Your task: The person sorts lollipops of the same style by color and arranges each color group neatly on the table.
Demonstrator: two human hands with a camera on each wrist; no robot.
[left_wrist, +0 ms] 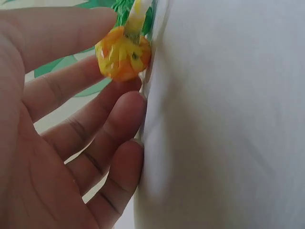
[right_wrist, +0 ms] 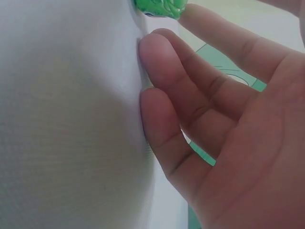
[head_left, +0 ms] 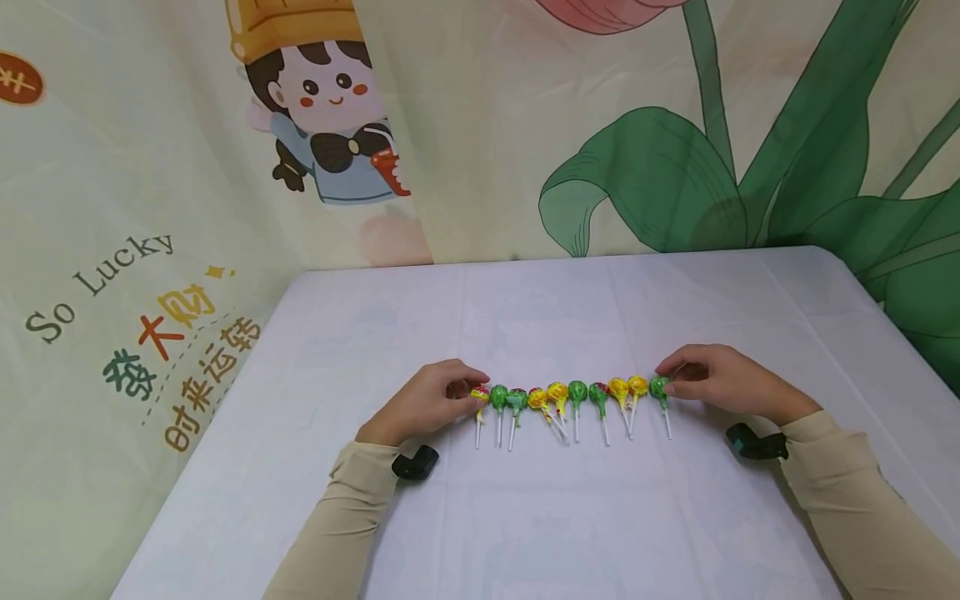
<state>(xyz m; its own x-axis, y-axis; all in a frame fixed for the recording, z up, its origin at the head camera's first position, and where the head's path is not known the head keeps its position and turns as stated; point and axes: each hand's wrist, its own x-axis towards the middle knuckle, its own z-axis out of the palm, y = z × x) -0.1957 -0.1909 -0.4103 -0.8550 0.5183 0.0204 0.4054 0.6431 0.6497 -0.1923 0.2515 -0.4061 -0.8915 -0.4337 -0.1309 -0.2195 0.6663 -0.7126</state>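
Several wrapped lollipops lie side by side in a row on the white table, sticks toward me. At the row's left end, my left hand (head_left: pixel 429 400) holds a yellow lollipop (head_left: pixel 480 393) by its candy head between thumb and fingers. The left wrist view has this yellow-orange lollipop (left_wrist: pixel 123 55) up close, the thumb against it and the other fingertips down at the table. My right hand (head_left: pixel 723 383) pinches the green lollipop (head_left: pixel 658 387) at the right end. Only part of that green wrapper (right_wrist: pixel 162 6) shows in the right wrist view.
Between the hands are other green lollipops (head_left: pixel 577 392) and yellow lollipops (head_left: pixel 618 389); two sticks cross near the row's middle. The table (head_left: pixel 540 517) has a white cover. Behind it hangs a printed cloth (head_left: pixel 480 125) with a cartoon figure and green leaves.
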